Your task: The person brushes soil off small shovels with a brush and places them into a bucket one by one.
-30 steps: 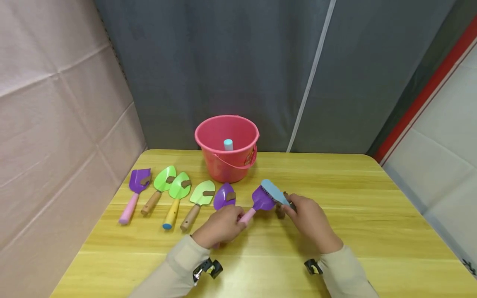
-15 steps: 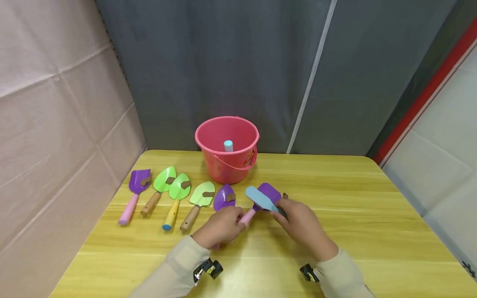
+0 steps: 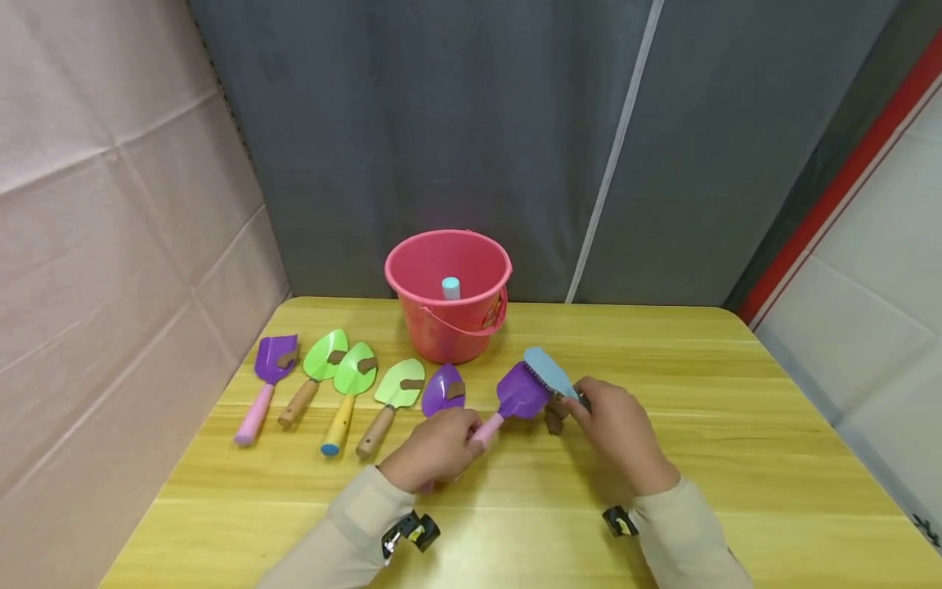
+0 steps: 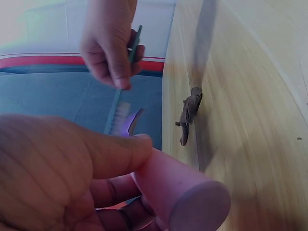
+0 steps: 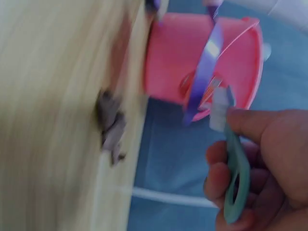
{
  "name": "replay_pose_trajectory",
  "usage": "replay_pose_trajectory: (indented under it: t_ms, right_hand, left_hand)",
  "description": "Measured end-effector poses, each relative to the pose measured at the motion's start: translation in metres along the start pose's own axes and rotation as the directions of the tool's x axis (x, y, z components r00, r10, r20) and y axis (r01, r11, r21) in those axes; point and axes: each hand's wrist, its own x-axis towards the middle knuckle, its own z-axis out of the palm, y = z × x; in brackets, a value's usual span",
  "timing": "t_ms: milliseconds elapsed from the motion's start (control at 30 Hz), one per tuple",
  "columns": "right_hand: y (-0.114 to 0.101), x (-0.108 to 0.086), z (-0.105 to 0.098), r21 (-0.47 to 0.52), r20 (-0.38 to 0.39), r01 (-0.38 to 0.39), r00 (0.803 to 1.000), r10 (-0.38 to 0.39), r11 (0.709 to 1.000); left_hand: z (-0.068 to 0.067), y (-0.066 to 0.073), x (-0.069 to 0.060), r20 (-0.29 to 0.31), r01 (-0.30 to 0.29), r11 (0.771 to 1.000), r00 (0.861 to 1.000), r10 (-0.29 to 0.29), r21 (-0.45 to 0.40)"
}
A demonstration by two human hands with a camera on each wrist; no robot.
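My left hand (image 3: 436,446) grips the pink handle (image 4: 178,187) of a purple toy shovel (image 3: 521,393) raised above the table. In my right hand (image 3: 620,429) is a light blue brush (image 3: 546,370), gripped by its handle (image 5: 236,187). The bristles are at the blade's right edge; whether they touch it is hard to tell. Below the blade, brown clay-like lumps (image 5: 110,120) lie on the wooden table. Another purple shovel (image 3: 439,388), with a brown piece on its blade, lies partly hidden under my left hand.
A pink bucket (image 3: 449,323) stands behind the shovels, a light blue cylindrical end (image 3: 451,288) showing inside. To the left lie a purple shovel (image 3: 274,360) and three green ones (image 3: 324,356), each with a brown piece on its blade. Dark cloth (image 3: 441,123) hangs behind the table.
The brush moved left across the purple blade toward its handle, then back to the blade's right edge. My left hand stayed in place, while the blade changed its tilt slightly.
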Motion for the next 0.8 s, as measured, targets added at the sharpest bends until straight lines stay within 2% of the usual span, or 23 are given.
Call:
replay_pose_trajectory:
  t_ms: [67, 167, 233, 300, 467, 600, 700, 800]
  right_hand:
    - [-0.007, -0.003, 0.0, 0.014, 0.001, 0.08, 0.997, -0.08, 0.997]
    - [-0.016, -0.007, 0.001, 0.017, 0.04, 0.211, 0.976, -0.212, 0.977]
    - [-0.019, -0.008, 0.002, 0.001, 0.059, 0.247, 0.967, -0.247, 0.969]
    - [-0.017, -0.007, 0.002, -0.013, 0.066, 0.233, 0.971, -0.232, 0.972]
    - [-0.001, -0.001, 0.002, -0.012, 0.058, 0.083, 0.995, -0.083, 0.996]
    - [0.011, 0.004, 0.0, -0.084, 0.036, 0.01, 0.999, -0.007, 0.996]
    - [0.01, 0.006, -0.003, -0.109, 0.013, 0.012, 1.0, -0.01, 0.994]
    - [-0.001, 0.005, -0.007, -0.052, 0.035, 0.085, 0.996, -0.083, 0.995]
  left_hand:
    - [0.0, 0.001, 0.0, 0.004, -0.004, 1.0, 1.0, 0.004, -0.004]
    - [0.0, 0.001, 0.001, 0.002, -0.021, 1.0, 1.0, 0.021, 0.007]
    - [0.0, 0.002, 0.001, 0.001, -0.025, 1.0, 1.0, 0.025, 0.007]
    - [0.0, 0.003, 0.002, -0.001, -0.027, 1.0, 1.0, 0.027, 0.011]
    - [-0.001, 0.004, 0.0, 0.006, -0.013, 1.0, 1.0, 0.013, 0.018]
    - [-0.001, 0.004, -0.001, 0.009, -0.005, 1.0, 1.0, 0.005, 0.011]
    - [-0.002, 0.003, -0.002, 0.013, 0.0, 1.0, 1.0, 0.0, -0.005]
    - [-0.002, 0.003, -0.002, 0.021, 0.005, 1.0, 1.0, -0.005, -0.02]
